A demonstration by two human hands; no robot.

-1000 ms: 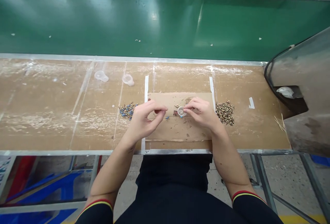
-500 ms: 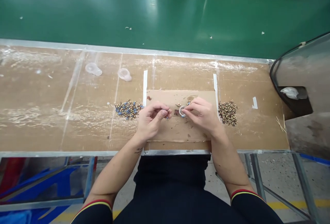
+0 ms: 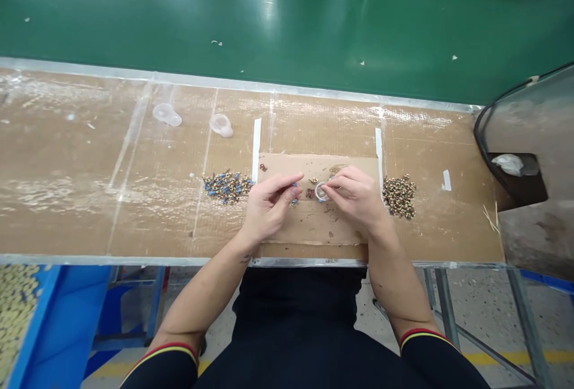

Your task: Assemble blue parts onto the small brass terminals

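Note:
Over the cardboard sheet [image 3: 314, 227], my left hand [image 3: 269, 207] has its index finger stretched forward and its other fingers curled. A small blue piece [image 3: 294, 186] shows at its fingertips, its exact kind too small to make out. Across from it, my right hand [image 3: 359, 195] pinches a whitish ring [image 3: 321, 191] between thumb and index finger. Several small dark reddish pieces [image 3: 310, 193] lie on the sheet between the hands. Left of the sheet is a pile of blue and brass-coloured small parts [image 3: 228, 187]; a pile of brass-coloured small parts [image 3: 399, 196] lies to the right.
Two translucent cups [image 3: 167, 115] lie on the table at the back left. White tape strips [image 3: 256, 149] flank the sheet. A green surface [image 3: 287, 24] runs behind the table. At right stands a metal housing [image 3: 538, 120] with a black cable. A blue bin [image 3: 76, 317] shows at lower left.
My left index finger has straightened out, and more blue shows at that hand's fingertips. The right hand still pinches the ring. The view has shifted slightly, bringing the bin's yellowish contents into sight.

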